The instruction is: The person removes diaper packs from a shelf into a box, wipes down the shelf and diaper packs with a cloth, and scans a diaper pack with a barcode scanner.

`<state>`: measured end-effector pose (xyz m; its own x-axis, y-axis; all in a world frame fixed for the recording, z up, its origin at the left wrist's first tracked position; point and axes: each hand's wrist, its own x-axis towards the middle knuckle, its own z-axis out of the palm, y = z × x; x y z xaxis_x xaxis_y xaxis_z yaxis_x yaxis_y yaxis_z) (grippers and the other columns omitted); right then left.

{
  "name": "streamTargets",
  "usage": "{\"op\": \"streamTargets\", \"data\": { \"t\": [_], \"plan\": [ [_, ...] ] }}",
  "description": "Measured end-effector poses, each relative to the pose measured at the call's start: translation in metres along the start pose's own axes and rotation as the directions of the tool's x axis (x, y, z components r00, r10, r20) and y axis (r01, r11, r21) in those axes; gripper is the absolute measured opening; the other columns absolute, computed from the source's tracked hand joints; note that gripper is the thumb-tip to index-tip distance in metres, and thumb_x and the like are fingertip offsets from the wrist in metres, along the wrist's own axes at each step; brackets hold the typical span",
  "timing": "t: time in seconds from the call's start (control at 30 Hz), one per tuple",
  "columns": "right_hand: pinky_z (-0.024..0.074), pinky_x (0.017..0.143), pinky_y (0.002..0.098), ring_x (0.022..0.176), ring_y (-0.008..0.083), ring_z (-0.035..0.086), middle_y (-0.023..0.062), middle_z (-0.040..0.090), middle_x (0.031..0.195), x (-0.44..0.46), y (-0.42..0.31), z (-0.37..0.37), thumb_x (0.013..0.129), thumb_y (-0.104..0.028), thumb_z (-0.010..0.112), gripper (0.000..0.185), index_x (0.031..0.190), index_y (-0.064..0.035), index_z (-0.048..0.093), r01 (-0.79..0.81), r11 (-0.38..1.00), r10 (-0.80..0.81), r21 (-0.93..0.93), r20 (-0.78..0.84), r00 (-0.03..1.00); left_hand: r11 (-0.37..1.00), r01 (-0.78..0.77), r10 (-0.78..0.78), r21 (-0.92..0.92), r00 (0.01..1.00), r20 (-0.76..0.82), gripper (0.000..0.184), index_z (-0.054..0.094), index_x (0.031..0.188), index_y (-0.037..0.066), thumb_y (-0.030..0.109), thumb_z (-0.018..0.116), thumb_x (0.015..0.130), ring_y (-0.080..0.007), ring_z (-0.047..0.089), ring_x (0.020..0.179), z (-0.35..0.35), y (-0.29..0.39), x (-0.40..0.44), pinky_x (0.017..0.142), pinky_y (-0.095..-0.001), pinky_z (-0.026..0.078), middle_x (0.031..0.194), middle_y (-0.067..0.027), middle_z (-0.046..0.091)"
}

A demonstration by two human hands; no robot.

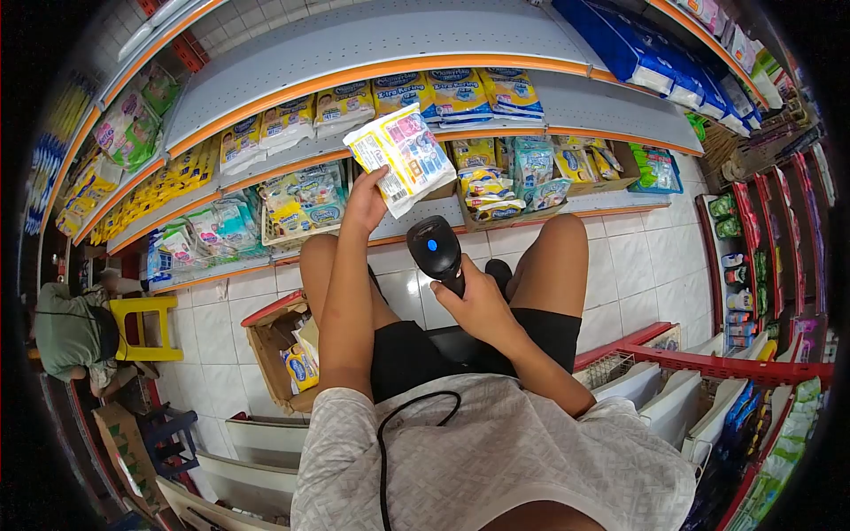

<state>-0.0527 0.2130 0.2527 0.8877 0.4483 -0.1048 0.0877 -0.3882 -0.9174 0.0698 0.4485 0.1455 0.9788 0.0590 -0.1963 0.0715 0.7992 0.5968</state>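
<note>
My left hand (366, 200) is closed on the lower left edge of a diaper pack (409, 164), white and yellow with pink and blue print, its printed back turned up. In my right hand (476, 301) is a black barcode scanner (434, 250), gripped round its handle, with a blue light on top. The scanner's head points toward the shelf, just below the pack and apart from it. Behind the pack, a row of yellow and blue diaper packs (456, 96) lies on the middle shelf, partly covered by the held one.
Baskets and boxes of packs (305, 199) fill the lowest shelf. A cardboard box (276, 345) with packs stands on the floor by my left leg. At the left, a crouching person (66, 332) is beside a yellow stool (146, 327). Red-edged shelving (646, 350) runs along the right.
</note>
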Motion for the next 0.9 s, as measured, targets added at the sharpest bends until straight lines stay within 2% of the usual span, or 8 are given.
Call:
{"op": "streamTargets", "data": {
  "t": [0.17, 0.3, 0.47, 0.57, 0.9],
  "plan": [
    [0.0458, 0.064, 0.0419, 0.075, 0.0408, 0.06, 0.0239, 0.059, 0.076, -0.0001, -0.001, 0.0001, 0.079, -0.025, 0.06, 0.036, 0.095, 0.003, 0.045, 0.039, 0.999, -0.039, 0.022, -0.019, 0.999, 1.0, -0.002, 0.002, 0.013, 1.0, -0.01, 0.034, 0.045, 0.116, -0.003, 0.007, 0.053, 0.085, -0.0243, 0.055, 0.103, 0.0009, -0.0002, -0.0007, 0.089, -0.0363, 0.045, 0.115, -0.0145, 0.054],
    [0.046, 0.064, 0.0419, 0.076, 0.0409, 0.06, 0.0242, 0.06, 0.078, -0.0002, 0.0012, 0.0006, 0.079, -0.024, 0.06, 0.035, 0.095, 0.0029, 0.045, 0.011, 1.0, -0.012, 0.024, 0.005, 1.0, 1.0, -0.012, 0.012, 0.006, 1.0, 0.013, 0.034, 0.045, 0.116, -0.004, 0.007, 0.053, 0.085, -0.0251, 0.055, 0.103, 0.0046, -0.0004, -0.0019, 0.091, -0.0374, 0.045, 0.115, -0.0149, 0.054],
    [0.0454, 0.063, 0.042, 0.073, 0.0397, 0.06, 0.0239, 0.059, 0.076, 0.0004, 0.0034, 0.003, 0.079, -0.024, 0.06, 0.035, 0.096, 0.0035, 0.045, 0.075, 0.997, -0.074, 0.022, -0.04, 0.996, 1.0, 0.001, -0.001, 0.003, 1.0, 0.016, 0.034, 0.045, 0.115, -0.005, 0.007, 0.054, 0.084, -0.0262, 0.055, 0.104, 0.0024, -0.001, -0.0011, 0.092, -0.0389, 0.044, 0.115, -0.0161, 0.053],
    [0.0452, 0.063, 0.0416, 0.073, 0.0393, 0.06, 0.0239, 0.059, 0.077, 0.0, 0.0, 0.0006, 0.079, -0.023, 0.06, 0.035, 0.095, 0.0035, 0.045, 0.014, 1.0, -0.014, 0.012, -0.008, 1.0, 1.0, -0.006, 0.006, 0.007, 1.0, -0.001, 0.035, 0.045, 0.115, -0.005, 0.006, 0.055, 0.084, -0.0267, 0.054, 0.104, 0.0017, -0.0012, -0.0002, 0.092, -0.0392, 0.044, 0.116, -0.0168, 0.053],
    [0.0459, 0.065, 0.0414, 0.077, 0.0401, 0.06, 0.0231, 0.06, 0.078, 0.0027, 0.0032, 0.0016, 0.079, -0.022, 0.061, 0.033, 0.095, 0.0026, 0.045, 0.041, 0.999, -0.04, 0.029, -0.034, 0.999, 1.0, 0.001, -0.001, 0.025, 1.0, -0.024, 0.036, 0.044, 0.116, -0.004, 0.006, 0.054, 0.084, -0.0268, 0.054, 0.104, -0.0004, -0.0027, 0.0024, 0.092, -0.0398, 0.044, 0.116, -0.0166, 0.053]
  ]
}}
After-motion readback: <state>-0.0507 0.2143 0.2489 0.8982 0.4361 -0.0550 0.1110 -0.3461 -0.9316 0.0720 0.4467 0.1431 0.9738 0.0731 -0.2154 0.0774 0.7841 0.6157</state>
